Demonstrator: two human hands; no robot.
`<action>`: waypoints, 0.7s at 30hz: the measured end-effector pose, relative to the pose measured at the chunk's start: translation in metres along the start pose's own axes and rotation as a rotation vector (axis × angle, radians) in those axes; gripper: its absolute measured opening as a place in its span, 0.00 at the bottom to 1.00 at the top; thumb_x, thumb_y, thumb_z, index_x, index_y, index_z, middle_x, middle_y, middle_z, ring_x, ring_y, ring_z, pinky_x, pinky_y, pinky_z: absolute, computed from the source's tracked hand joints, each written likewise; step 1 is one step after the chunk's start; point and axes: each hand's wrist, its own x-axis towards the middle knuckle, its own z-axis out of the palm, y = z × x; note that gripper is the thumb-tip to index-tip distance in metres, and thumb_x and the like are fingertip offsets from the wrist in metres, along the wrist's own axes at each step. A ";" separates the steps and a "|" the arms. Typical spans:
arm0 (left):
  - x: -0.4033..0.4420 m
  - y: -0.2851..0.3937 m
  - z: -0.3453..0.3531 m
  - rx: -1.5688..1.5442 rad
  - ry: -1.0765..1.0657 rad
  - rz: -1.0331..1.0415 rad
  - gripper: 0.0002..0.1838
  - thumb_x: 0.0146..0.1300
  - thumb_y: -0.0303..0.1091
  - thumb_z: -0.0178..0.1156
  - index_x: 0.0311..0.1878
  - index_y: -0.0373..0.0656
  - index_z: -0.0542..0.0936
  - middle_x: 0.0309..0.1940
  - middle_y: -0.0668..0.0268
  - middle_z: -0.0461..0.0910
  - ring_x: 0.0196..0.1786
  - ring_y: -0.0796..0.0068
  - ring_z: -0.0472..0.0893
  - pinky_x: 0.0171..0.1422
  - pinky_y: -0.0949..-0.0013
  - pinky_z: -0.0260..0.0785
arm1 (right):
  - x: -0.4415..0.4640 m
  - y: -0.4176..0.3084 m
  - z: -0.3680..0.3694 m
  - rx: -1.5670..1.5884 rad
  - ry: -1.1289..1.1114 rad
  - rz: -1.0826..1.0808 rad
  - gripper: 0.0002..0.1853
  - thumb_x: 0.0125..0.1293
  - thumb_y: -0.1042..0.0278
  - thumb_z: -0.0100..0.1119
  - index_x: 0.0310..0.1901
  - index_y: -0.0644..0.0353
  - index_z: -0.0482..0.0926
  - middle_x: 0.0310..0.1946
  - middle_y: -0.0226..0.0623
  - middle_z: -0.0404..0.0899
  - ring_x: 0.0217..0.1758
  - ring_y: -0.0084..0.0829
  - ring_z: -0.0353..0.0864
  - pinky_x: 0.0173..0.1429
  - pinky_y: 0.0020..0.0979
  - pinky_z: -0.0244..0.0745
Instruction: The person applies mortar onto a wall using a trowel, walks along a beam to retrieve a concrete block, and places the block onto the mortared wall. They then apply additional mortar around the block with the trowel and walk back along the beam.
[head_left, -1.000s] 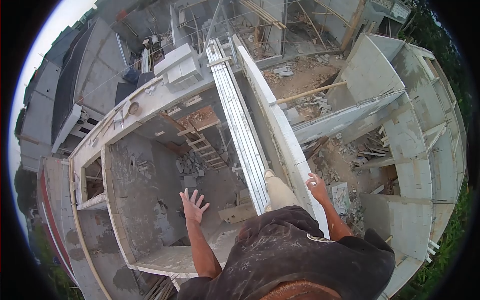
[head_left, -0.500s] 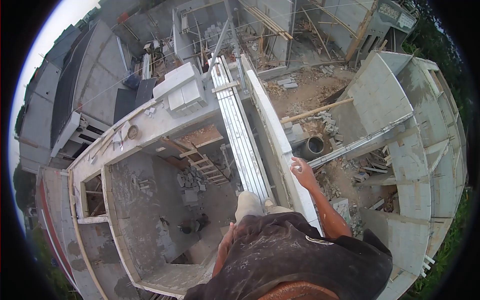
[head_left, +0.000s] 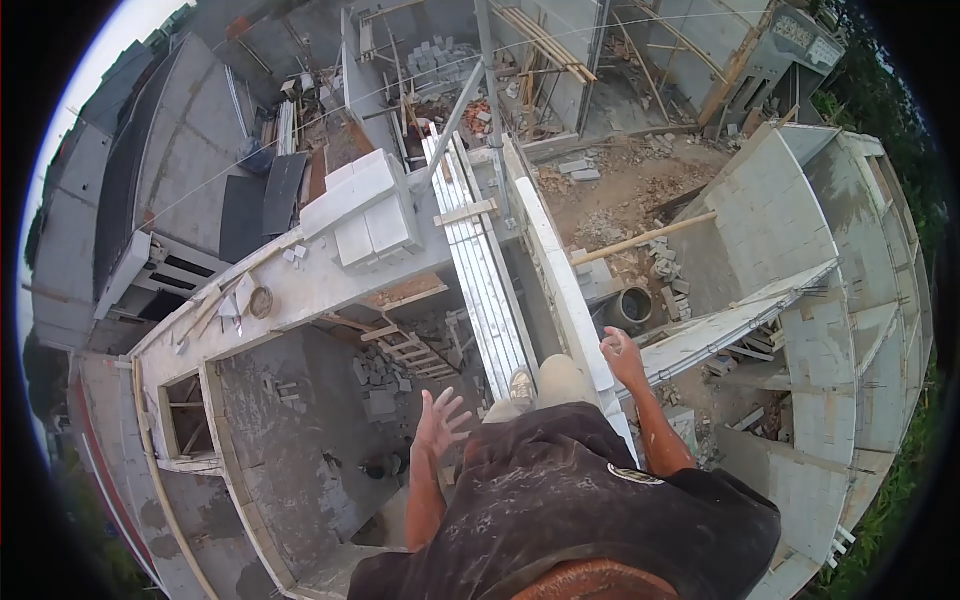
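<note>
My left hand (head_left: 440,424) is raised over the drop into the room below. Its fingers are spread and nothing is in it. Beside the narrow white-topped wall (head_left: 562,270), my right hand (head_left: 622,356) hangs with loosely bent fingers apart, holding nothing; I cannot tell whether it touches the wall edge. Under me run long pale planks or beams (head_left: 480,285), with one shoe (head_left: 521,385) on them. A short wooden crosspiece (head_left: 465,212) lies across these beams farther ahead.
Pale blocks (head_left: 365,215) are stacked on the wall ahead left, near a round bucket (head_left: 260,302). A slanted metal pole (head_left: 458,118) rises at the far end. Deep drops lie on both sides. Below are a wooden ladder (head_left: 410,350), rubble, and a concrete pipe (head_left: 632,306).
My left hand has risen from beside my body and spread its fingers. My right hand has shifted slightly right and down along the wall. My legs have changed position in a step.
</note>
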 end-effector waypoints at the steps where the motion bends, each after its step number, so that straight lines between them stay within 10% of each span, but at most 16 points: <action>1: 0.010 0.026 0.006 -0.112 -0.033 0.147 0.49 0.63 0.78 0.31 0.79 0.57 0.44 0.78 0.57 0.49 0.72 0.46 0.61 0.66 0.31 0.57 | 0.011 0.001 0.001 0.010 -0.015 0.003 0.24 0.63 0.68 0.61 0.60 0.65 0.73 0.40 0.37 0.83 0.38 0.26 0.80 0.46 0.27 0.75; 9: 0.088 0.161 0.032 0.186 0.235 0.210 0.43 0.69 0.72 0.32 0.79 0.57 0.46 0.77 0.59 0.52 0.74 0.50 0.58 0.73 0.31 0.44 | 0.164 -0.039 0.045 0.008 -0.155 0.058 0.23 0.62 0.68 0.61 0.59 0.63 0.74 0.40 0.39 0.83 0.46 0.36 0.82 0.51 0.34 0.75; 17: 0.159 0.155 -0.046 0.309 0.288 -0.011 0.45 0.70 0.70 0.37 0.77 0.43 0.52 0.77 0.58 0.52 0.75 0.62 0.59 0.76 0.60 0.54 | 0.329 -0.102 0.078 -0.073 -0.163 -0.069 0.24 0.62 0.67 0.62 0.60 0.60 0.74 0.43 0.40 0.83 0.48 0.37 0.82 0.53 0.35 0.75; 21: 0.176 0.181 -0.055 0.231 0.176 -0.014 0.46 0.68 0.71 0.36 0.77 0.43 0.51 0.76 0.58 0.53 0.75 0.60 0.60 0.75 0.59 0.55 | 0.405 -0.178 0.085 -0.039 -0.211 -0.040 0.23 0.64 0.66 0.60 0.61 0.60 0.73 0.45 0.39 0.82 0.47 0.35 0.81 0.53 0.34 0.75</action>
